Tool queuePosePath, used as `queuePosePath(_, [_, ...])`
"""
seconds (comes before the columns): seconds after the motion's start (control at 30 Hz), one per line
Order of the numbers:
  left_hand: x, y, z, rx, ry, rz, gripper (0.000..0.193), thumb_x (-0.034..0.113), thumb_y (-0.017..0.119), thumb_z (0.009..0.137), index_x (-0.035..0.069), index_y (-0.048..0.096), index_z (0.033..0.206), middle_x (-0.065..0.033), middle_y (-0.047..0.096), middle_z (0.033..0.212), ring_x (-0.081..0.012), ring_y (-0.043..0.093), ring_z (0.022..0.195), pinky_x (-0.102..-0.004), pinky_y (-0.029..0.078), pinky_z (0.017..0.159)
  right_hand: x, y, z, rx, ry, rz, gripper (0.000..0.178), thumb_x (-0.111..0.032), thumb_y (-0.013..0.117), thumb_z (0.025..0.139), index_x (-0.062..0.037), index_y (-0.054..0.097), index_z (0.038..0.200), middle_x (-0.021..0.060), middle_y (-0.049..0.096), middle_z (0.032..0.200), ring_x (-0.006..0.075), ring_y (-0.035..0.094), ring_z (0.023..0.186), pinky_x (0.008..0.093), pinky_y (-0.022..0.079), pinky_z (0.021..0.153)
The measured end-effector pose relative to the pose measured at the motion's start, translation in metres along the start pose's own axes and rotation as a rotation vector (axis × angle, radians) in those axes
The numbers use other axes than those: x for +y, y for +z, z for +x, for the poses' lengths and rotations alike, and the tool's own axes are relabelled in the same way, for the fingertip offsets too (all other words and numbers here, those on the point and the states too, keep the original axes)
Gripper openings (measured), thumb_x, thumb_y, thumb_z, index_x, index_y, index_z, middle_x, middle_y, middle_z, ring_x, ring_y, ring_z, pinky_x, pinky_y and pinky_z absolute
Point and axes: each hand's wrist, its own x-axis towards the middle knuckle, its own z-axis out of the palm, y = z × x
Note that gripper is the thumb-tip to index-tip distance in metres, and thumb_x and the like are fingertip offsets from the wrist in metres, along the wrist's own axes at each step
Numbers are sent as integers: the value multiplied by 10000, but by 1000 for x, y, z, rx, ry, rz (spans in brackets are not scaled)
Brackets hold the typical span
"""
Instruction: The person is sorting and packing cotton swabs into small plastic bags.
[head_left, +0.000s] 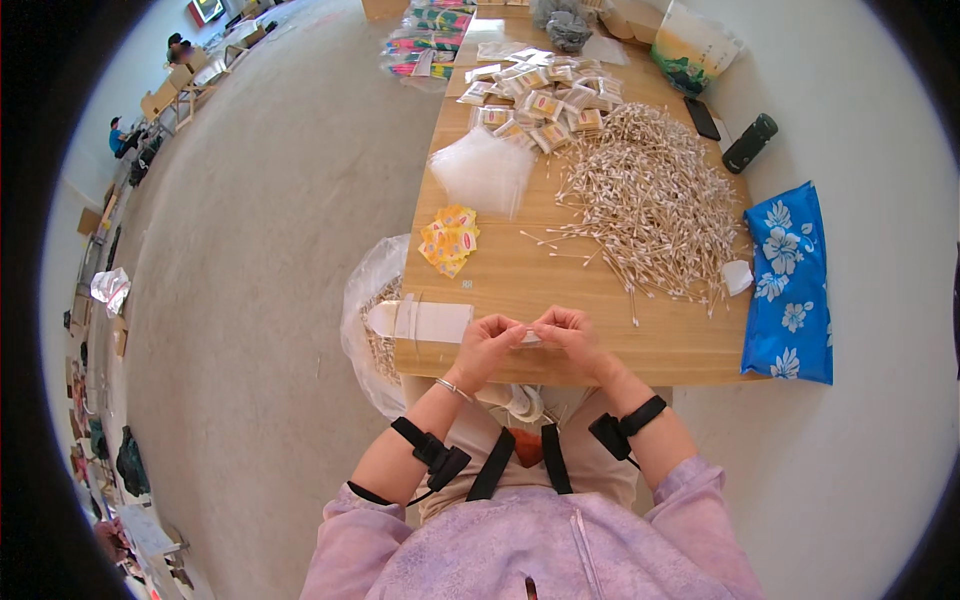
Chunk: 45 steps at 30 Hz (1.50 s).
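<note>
Left hand (pixel 485 346): bare, a metal bracelet (pixel 453 389) at the wrist; fingers bent, tips pinching one side of a small see-through packet (pixel 532 339). Right hand (pixel 571 335): bare, slightly blurred; fingers likewise drawn in, thumb and forefinger pinching the packet's other side (contents too small to tell). The packet lies between the two hands, at the near edge of the wooden worktop (pixel 500 280).

Just beside the left hand: one white, flat-looking holder (pixel 445 322), rounded at its left end, reaching the worktop's left edge. Beyond it: a loose group of yellow-and-orange cards (pixel 450 240); farther, a fanned stack of clear bags (pixel 480 172).

Centre to right: one large, loose heap of cotton swabs (pixel 650 190), some strays at its near side. Against the heap's far left side: a pile of filled packets (pixel 545 103), clear, with yellow-and-white inserts.

Along the right side, far to near: one translucent tub (pixel 693 48), printed green and yellow; one black phone (pixel 702 118); one dark cylinder (pixel 750 143); one small white piece (pixel 737 277), touching the heap; one blue pouch (pixel 788 290), white flowers, overhanging the edge.

Left of the worktop, lower: one clear sack (pixel 358 310) holding swabs.
</note>
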Motion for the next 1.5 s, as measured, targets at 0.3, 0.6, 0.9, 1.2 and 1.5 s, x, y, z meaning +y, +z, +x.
queuePosePath(0.3, [1, -3, -1, -87, -33, -24, 105, 128, 649, 875, 26, 654, 900, 19, 629, 815, -36, 535, 743, -181, 430, 678, -4, -9, -3, -112, 89, 135, 75, -111, 639, 865, -37, 649, 863, -50, 596, 779, 17, 509, 728, 208, 433, 629])
queuePosePath(0.6, [10, -3, -8, 56, 863, 838, 136, 22, 635, 797, 51, 638, 930, -58, 645, 944, -205, 604, 833, -312, 502, 777, -10, -2, -15, 130, -765, -882, 145, -50, 639, 751, -100, 636, 887, 60, 614, 864, 242, 614, 815, 308, 520, 684])
queuePosePath(0.9, [15, -3, -22, 106, 1054, 1170, 205, 38, 656, 724, 99, 668, 920, -9, 648, 957, -214, 593, 884, -347, 485, 762, -20, 1, -22, 198, -1082, -1281, 245, -81, 622, 657, -66, 599, 900, 45, 570, 947, 218, 603, 859, 316, 536, 727])
queuePosePath(1.2, [19, 5, -26, 186, 986, 1086, 165, 92, 683, 725, 108, 662, 888, 8, 632, 897, -200, 577, 882, -345, 467, 777, -28, 14, -27, 179, -914, -1070, 251, -79, 617, 701, -89, 616, 952, 49, 566, 943, 228, 583, 896, 331, 518, 749])
queuePosePath(1.5, [18, 8, -21, 203, 1033, 1165, 204, 66, 667, 698, 126, 669, 892, 22, 640, 900, -184, 583, 869, -322, 461, 753, -17, 10, -22, 202, -935, -1255, 258, -95, 616, 692, -92, 646, 949, 33, 508, 811, 207, 552, 802, 310, 497, 696])
